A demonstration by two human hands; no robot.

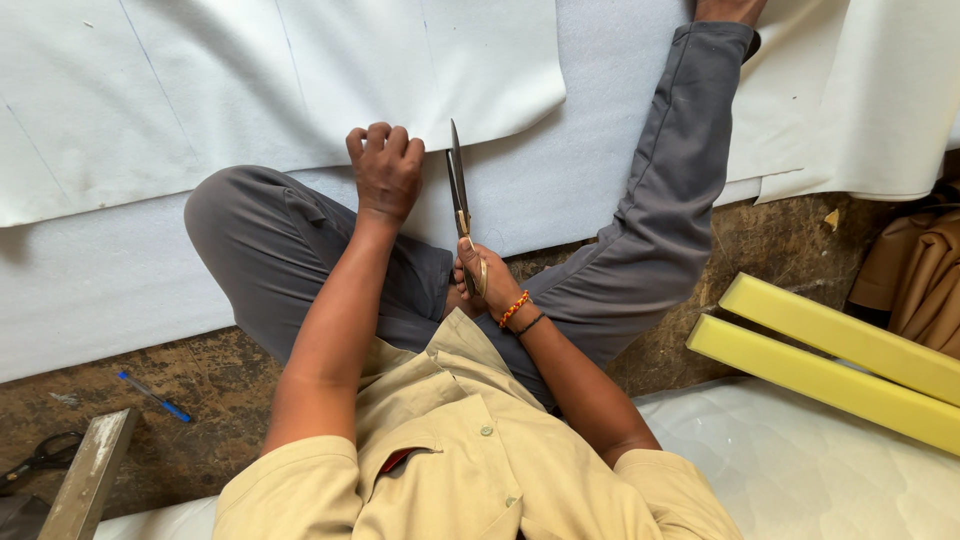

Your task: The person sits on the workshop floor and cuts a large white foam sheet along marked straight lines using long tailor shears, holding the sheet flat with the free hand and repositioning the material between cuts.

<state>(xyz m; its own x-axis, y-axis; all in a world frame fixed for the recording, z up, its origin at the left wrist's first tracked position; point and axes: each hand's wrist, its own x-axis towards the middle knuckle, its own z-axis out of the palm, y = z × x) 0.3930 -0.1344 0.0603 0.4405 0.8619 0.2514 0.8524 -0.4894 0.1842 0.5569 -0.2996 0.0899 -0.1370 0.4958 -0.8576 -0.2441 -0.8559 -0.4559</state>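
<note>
Closest to the camera, at the bottom middle of the frame, is my tan shirt (470,460), and from it both bare forearms run up toward the centre. My left hand (385,170) sits just above the middle, fingers curled under into a loose fist with the knuckles pressed down on the edge of the white sheet (250,90), which covers the upper left and lies on top of a pale grey felt-like layer (560,170). My right hand (478,275) is lower, near the centre, closed around the handles of the scissors (458,190); a beaded orange band and a dark one ring that wrist. The blades point straight up the frame, nearly closed on each other (only a sliver of gap shows), with their tips at the lower edge of the white sheet, just right of my left fist.

My grey trouser legs (650,200) spread to either side, one knee bent at the left, the other leg stretched toward the upper right. Two yellow foam strips (830,360) lie at the right edge on the worn brown floor (200,390). A blue pen (152,396) rests on that floor at lower left, near a metal bar (90,475) and a second, dark-handled pair of scissors (40,458) in the corner. A quilted white pad (800,460) fills the lower right.
</note>
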